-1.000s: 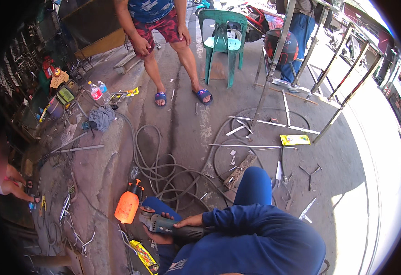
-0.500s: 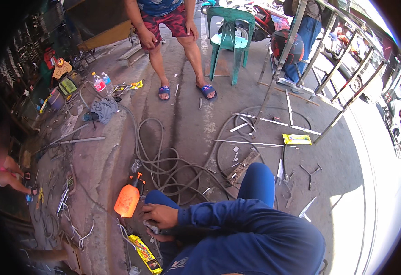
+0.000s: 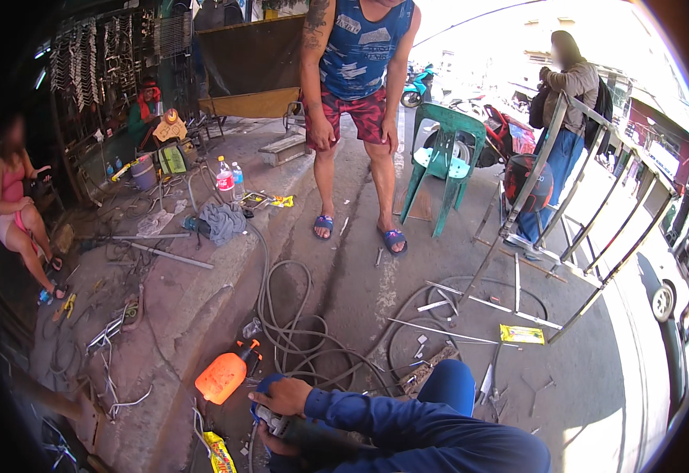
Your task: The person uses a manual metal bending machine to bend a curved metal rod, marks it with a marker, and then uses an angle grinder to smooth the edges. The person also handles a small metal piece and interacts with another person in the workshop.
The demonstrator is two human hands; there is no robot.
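Note:
Low in front of my body lies what looks like an angle grinder (image 3: pixel 279 424), with a silver metal head and a dark body running back under my right sleeve. My right hand (image 3: pixel 285 396) reaches across from the right and curls over the head's front end. Below it, my left hand (image 3: pixel 276 443) closes on the near side, its fingers partly hidden by the tool. An orange spray bottle (image 3: pixel 222 378) with a black and orange pump top leans just left of my hands. Nearer me, a yellow packet (image 3: pixel 219 452) lies on the ground.
Looped grey hose (image 3: pixel 281 331) spreads ahead. A metal frame (image 3: pixel 573 229) stands at right, near a green plastic chair (image 3: pixel 443 169). A person in blue slippers (image 3: pixel 360 126) stands in front, bending forward; another sits at far left (image 3: pixel 25 205). Metal bars (image 3: pixel 455 331) and a yellow packet (image 3: pixel 521 334) lie around.
My view has tilted up and left, so the scene sits lower and further right. The grinder's metal head now shows between my hands; earlier they covered most of it.

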